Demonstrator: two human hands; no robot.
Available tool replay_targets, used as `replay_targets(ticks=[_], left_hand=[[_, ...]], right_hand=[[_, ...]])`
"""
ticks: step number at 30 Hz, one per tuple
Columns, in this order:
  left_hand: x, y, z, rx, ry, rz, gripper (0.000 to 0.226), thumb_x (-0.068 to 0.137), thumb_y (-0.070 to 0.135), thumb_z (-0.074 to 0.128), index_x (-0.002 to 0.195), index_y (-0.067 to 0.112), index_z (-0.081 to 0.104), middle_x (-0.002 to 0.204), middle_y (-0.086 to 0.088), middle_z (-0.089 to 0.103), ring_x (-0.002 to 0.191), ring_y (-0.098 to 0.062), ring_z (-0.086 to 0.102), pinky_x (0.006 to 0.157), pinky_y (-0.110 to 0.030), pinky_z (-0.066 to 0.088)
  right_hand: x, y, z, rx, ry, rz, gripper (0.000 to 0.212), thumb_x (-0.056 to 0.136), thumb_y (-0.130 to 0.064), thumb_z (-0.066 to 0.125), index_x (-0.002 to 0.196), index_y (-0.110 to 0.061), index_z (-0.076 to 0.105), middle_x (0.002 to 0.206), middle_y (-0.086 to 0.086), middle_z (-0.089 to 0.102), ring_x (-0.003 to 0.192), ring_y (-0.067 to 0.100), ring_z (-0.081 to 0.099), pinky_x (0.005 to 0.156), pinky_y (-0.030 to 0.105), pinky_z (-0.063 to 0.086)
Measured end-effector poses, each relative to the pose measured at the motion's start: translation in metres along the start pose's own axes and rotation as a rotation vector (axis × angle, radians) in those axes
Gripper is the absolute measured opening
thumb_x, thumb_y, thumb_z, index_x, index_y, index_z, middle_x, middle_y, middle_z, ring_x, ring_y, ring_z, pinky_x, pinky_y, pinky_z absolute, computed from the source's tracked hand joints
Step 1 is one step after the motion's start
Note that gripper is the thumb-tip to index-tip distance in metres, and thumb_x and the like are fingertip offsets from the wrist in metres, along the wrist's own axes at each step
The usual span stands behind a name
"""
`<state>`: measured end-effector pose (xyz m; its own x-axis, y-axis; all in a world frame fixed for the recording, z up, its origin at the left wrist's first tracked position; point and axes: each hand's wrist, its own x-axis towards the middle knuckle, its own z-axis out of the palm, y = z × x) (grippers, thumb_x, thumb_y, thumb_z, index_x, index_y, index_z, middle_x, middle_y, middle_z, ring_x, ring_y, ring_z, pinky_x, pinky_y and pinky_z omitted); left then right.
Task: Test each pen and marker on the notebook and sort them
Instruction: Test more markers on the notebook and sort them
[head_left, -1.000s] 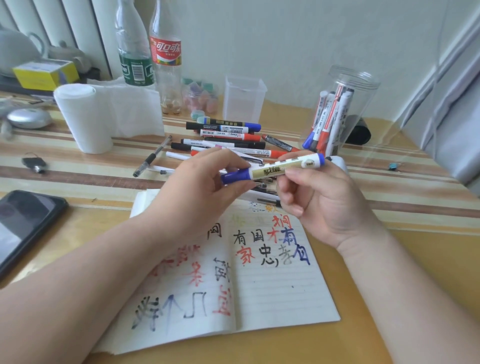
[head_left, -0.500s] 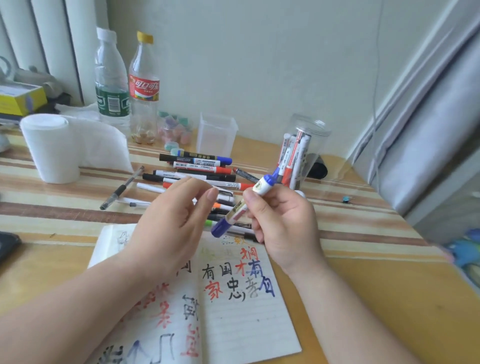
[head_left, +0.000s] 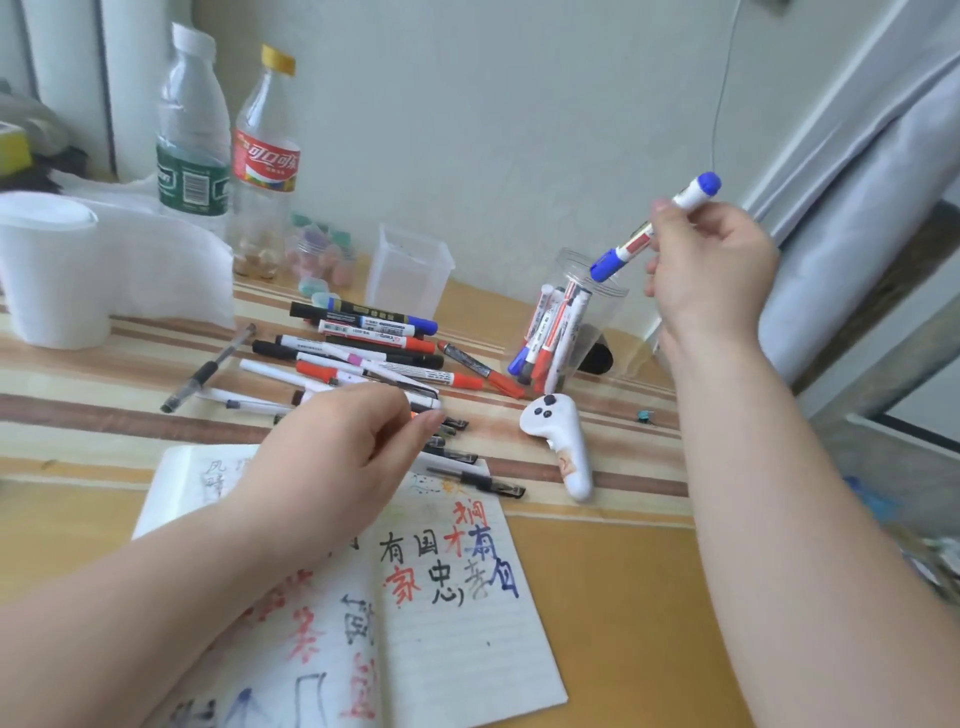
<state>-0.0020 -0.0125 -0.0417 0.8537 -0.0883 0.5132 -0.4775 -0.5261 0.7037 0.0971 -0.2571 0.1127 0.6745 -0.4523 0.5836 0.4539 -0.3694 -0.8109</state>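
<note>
Notebook (head_left: 467, 675), lower centre: both pages covered in red, black and blue test scribbles, so plenty of testing is done. The pile of pens and markers (head_left: 374, 353) at centre, above the notebook, is still big. I'd say most of the sorting is left.

Clear jar (head_left: 605, 317), right of centre: a handful of markers standing in it, looks like the sorted bin.

Left hand (head_left: 353, 447) sits over the near edge of the pile, fingers loosely bent, thumb near fingertips. Can't tell if it has a pen yet.

Right hand (head_left: 711, 270), upper right: fingers pinch the blue marker (head_left: 631, 247), capped, tilted, lower end just above the jar mouth. Probably about to drop it in.

Vs 0.5 s ago: the marker was low, over the notebook's top edge, with the left hand beside it. It's since gone up and right to the jar, and the left hand has dropped to the pile.
</note>
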Motion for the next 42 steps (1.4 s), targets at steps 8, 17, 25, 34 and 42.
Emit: replay_targets(ticks=[8,17,25,34,42], left_hand=[[-0.001,0.0,-0.004,0.005,0.015,-0.008,0.047,0.095,0.048,0.053,0.058,0.021,0.041,0.051,0.005,0.042,0.059,-0.014,0.046,0.049,-0.027,0.029],[-0.002,0.003,-0.001,0.082,-0.163,-0.068,0.029,0.098,0.039,0.051,0.075,0.022,0.056,0.066,0.009,0.056,0.065,-0.009,0.053,0.062,-0.033,0.047],[0.003,-0.002,-0.012,0.106,-0.235,-0.199,0.03,0.09,0.008,0.039,0.084,0.029,0.059,0.077,0.011,0.061,0.074,-0.007,0.055,0.066,-0.032,0.049],[0.003,-0.002,-0.013,0.139,-0.227,-0.229,0.034,0.09,0.005,0.04,0.078,0.031,0.057,0.075,0.008,0.064,0.069,-0.01,0.056,0.061,-0.031,0.047],[0.003,-0.004,-0.015,0.102,-0.182,-0.227,0.023,0.089,0.013,0.047,0.078,0.027,0.062,0.065,0.014,0.06,0.061,-0.004,0.053,0.056,-0.028,0.042]], right_hand=[[0.042,0.029,0.015,-0.245,-0.008,0.166,0.02,0.078,-0.025,0.075,0.064,-0.017,0.064,0.056,-0.001,0.058,0.053,0.021,0.048,0.054,0.032,0.043],[-0.003,0.039,0.038,-0.31,-0.101,0.1,0.013,0.076,-0.025,0.076,0.087,-0.021,0.07,0.078,-0.003,0.071,0.068,0.012,0.067,0.067,0.026,0.055],[-0.091,0.087,0.086,-0.77,-0.821,0.039,0.016,0.09,-0.02,0.067,0.083,-0.033,0.063,0.09,-0.015,0.064,0.094,0.015,0.065,0.084,0.028,0.052],[-0.084,0.085,0.103,-1.025,-1.039,-0.009,0.042,0.086,-0.003,0.059,0.12,-0.026,0.066,0.12,-0.004,0.063,0.104,0.021,0.061,0.091,0.032,0.053],[-0.077,0.07,0.083,-1.043,-0.954,-0.087,0.014,0.078,-0.018,0.069,0.089,-0.026,0.063,0.093,-0.001,0.067,0.082,0.022,0.064,0.073,0.035,0.056]])
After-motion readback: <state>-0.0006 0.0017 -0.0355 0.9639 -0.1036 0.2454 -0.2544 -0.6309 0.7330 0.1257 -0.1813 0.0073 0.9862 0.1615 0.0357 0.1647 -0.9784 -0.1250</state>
